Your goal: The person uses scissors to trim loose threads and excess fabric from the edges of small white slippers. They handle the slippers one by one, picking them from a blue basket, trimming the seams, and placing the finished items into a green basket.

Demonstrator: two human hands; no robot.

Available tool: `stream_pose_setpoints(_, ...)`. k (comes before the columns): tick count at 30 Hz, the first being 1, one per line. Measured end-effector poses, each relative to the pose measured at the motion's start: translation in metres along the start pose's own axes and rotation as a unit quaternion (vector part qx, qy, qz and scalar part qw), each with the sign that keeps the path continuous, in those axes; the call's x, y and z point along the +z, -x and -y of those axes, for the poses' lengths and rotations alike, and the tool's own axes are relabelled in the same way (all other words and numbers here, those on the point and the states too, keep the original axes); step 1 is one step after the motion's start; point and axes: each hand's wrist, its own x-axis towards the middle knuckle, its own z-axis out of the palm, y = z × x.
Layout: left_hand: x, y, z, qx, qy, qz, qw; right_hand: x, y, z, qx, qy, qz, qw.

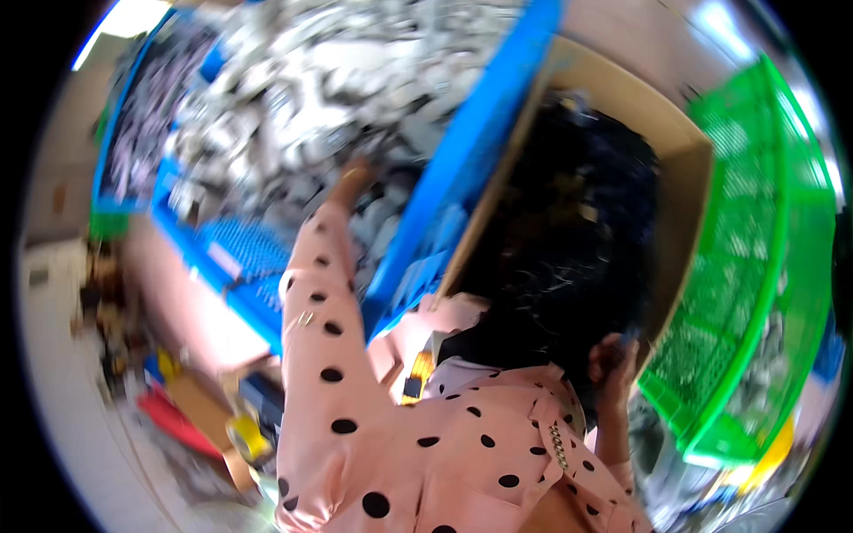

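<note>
My left arm, in a pink sleeve with black dots, stretches forward into a large blue plastic basket [449,169]. My left hand [357,175] is down in a heap of white and grey bundled pieces [293,98], possibly cloth; its fingers are blurred and partly hidden. To the right stands a cardboard box [689,178] full of dark, black-looking material [569,222] with pale threads on it. My right hand [613,364] is at this box's near right corner, its fingers curled in. What it grips, if anything, does not show.
A green mesh basket [729,258] stands right of the box. Another blue basket with purplish-grey pieces [155,115] is at the far left. At the lower left lie a roll of yellow tape [247,437], a red object [178,422] and cardboard. Motion smears much of the picture.
</note>
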Motion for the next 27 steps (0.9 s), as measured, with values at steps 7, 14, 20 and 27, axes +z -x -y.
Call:
stream_pose_setpoints(7,-0.039,-0.012,0.035,0.113,-0.113,0.027,0.987,0.007,-0.005,0.013,0.047,0.038,0.144,0.988)
stream_pose_setpoints(14,-0.182,0.022,-0.006,0.149,0.368,-0.071,0.915,0.008,-0.003,0.020,-0.086,0.106,0.217,0.966)
stream_pose_setpoints(20,-0.253,0.244,-0.075,0.283,0.689,-0.033,0.667,0.060,0.013,0.069,-0.157,0.006,0.356,0.921)
stream_pose_setpoints(27,-0.131,0.426,-0.220,0.320,0.787,0.124,0.512,0.085,0.038,0.075,-0.144,-0.192,0.402,0.884)
